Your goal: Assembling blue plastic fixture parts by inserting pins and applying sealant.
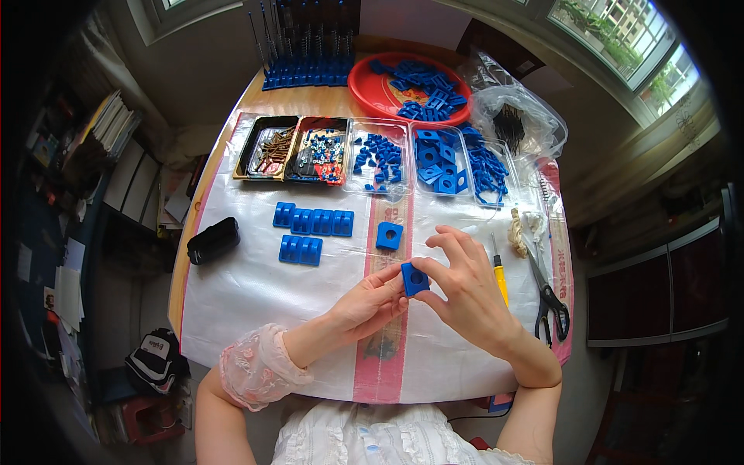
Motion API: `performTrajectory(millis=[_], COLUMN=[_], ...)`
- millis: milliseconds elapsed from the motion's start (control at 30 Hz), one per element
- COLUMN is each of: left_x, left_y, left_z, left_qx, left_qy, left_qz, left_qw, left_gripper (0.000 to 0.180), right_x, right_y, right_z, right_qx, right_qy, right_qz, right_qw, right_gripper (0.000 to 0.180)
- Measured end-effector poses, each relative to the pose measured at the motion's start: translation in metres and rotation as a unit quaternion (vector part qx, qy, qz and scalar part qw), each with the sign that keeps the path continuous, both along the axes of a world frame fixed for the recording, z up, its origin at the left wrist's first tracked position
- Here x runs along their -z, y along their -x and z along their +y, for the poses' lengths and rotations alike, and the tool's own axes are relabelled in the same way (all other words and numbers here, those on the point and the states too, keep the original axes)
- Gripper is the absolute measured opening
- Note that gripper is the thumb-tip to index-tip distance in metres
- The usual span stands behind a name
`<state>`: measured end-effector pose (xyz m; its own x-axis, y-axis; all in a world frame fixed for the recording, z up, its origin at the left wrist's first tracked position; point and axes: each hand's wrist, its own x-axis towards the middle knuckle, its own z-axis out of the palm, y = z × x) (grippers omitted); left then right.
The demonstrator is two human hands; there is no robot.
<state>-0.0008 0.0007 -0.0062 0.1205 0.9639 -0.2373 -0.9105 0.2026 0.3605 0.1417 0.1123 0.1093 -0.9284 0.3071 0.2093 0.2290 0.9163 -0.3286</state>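
A small blue plastic block [415,278] with a round hole in its face is held between both hands above the white woven sheet [256,294]. My left hand [370,302] pinches its left side with the fingertips. My right hand [465,283] grips its right side with thumb and fingers, the other fingers spread above. A second blue block with a hole [389,235] lies on the sheet just beyond the hands. Two rows of finished blue blocks [312,222] lie further left.
Trays of brown screws [267,147], mixed small parts [319,151] and blue pieces [378,157] line the far side, with a red bowl [372,93] behind. A yellow screwdriver [500,275] and scissors [549,298] lie to the right, a black case [213,240] to the left.
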Motion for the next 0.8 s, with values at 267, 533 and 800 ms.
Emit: performTrajectory(millis=[267,533,800], left_x=[-0.0014,-0.0042,-0.0011], left_y=[0.0004,-0.0005,0.0001], left_z=[-0.0007,0.0000,0.0001], left_qx=[0.003,0.000,0.003], left_qy=[-0.005,0.017,0.007], left_qz=[-0.003,0.007,0.016], left_qw=[1.000,1.000,1.000], left_gripper=[0.038,0.037,0.037], right_x=[-0.0014,-0.0006,0.0002], right_y=[0.0007,0.0007,0.0007], right_z=[-0.0014,-0.0019,-0.0022], right_qx=[0.000,0.002,0.002], right_qy=[-0.007,-0.012,-0.016], right_qz=[0.002,0.006,0.004], right_qw=[1.000,1.000,1.000], right_gripper=[0.037,0.038,0.038])
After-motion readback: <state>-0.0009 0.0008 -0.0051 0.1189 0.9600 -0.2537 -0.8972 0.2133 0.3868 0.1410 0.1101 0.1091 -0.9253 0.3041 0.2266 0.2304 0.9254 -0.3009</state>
